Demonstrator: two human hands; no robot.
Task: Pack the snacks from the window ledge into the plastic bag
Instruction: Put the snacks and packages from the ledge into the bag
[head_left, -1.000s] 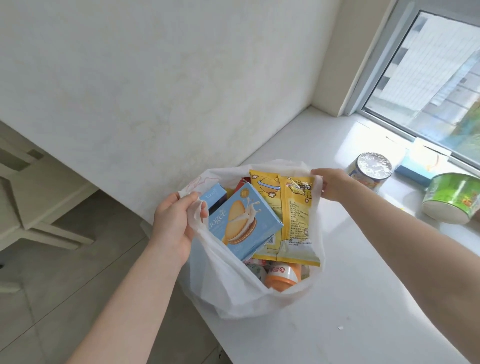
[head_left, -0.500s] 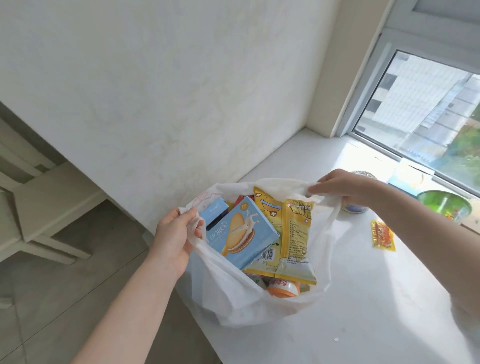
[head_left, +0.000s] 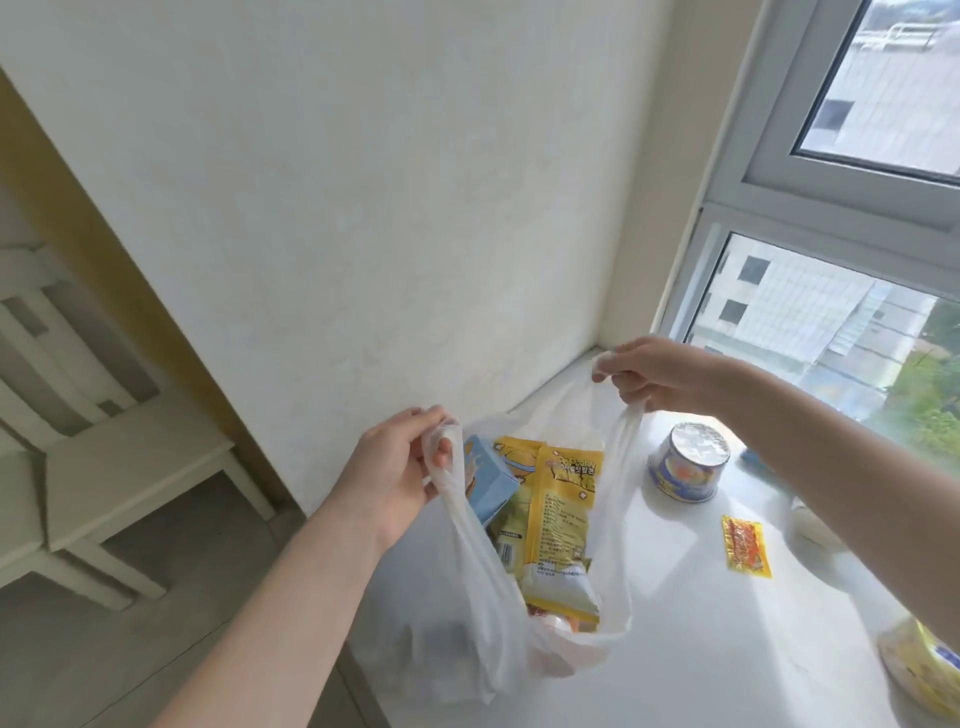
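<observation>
A: Grip first: how is the plastic bag held?
B: The left hand pinches one handle loop, fingers curled round it. The right hand clutches the other loop, higher and nearer the window. The bag hangs below and between them, its base at the window ledge's left edge.
A: Inside?
B: Yellow packets upright, a blue box against the left side.
A: Around it?
B: On the white ledge, a foil-topped tin stands just right of the bag, with a yellow-red sachet nearer. There's a pale wall behind and cream furniture on the left.
</observation>
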